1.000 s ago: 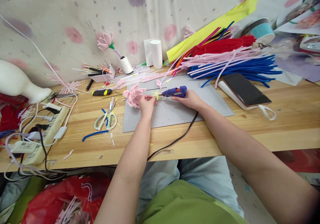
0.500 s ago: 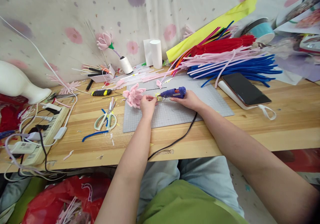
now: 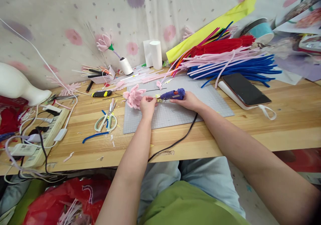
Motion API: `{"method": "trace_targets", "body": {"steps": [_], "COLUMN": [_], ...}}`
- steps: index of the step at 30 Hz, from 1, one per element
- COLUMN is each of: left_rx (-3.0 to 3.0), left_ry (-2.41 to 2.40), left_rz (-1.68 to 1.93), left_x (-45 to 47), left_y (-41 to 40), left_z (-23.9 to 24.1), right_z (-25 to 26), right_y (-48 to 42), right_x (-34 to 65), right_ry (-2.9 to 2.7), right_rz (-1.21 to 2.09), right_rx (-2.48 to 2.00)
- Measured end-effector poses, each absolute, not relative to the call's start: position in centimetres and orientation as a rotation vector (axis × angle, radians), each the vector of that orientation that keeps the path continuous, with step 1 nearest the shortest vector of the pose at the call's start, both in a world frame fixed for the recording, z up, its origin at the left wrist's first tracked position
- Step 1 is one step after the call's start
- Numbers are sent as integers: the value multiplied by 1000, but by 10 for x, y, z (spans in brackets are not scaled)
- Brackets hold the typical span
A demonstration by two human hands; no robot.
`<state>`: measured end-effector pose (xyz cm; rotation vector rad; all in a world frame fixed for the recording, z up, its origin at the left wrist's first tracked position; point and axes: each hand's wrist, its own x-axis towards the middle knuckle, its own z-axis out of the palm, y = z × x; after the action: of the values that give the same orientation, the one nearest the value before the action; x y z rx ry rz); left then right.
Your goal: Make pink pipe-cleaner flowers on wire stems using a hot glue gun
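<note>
My left hand pinches the stem end of a pink pipe-cleaner flower, which lies on the grey cutting mat. A small yellow tuft sits just right of those fingers. My right hand is closed round a blue glue gun, whose nozzle points left at the yellow tuft. The gun's black cord runs back over the table edge.
Scissors, a blue pipe-cleaner piece and a utility knife lie left of the mat. A power strip sits far left. Pink, red and blue pipe-cleaner bundles and a phone lie right.
The glue gun's nozzle has edged a little left, closer to the yellow tuft. My left hand has stayed put on the flower.
</note>
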<state>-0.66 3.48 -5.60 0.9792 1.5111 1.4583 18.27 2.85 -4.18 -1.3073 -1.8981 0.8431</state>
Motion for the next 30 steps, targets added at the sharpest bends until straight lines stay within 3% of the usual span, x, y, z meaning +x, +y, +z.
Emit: {"method": "trace_targets", "body": {"steps": [30], "left_rx": [962], "left_ry": [1479], "left_rz": [1489], "left_x": [-7], "left_y": [35], "left_z": [-56], "right_z": [-44], "right_y": [31], "right_x": [191], "right_ry": [-1811], "right_rz": [827], "right_rx": [-1429]}}
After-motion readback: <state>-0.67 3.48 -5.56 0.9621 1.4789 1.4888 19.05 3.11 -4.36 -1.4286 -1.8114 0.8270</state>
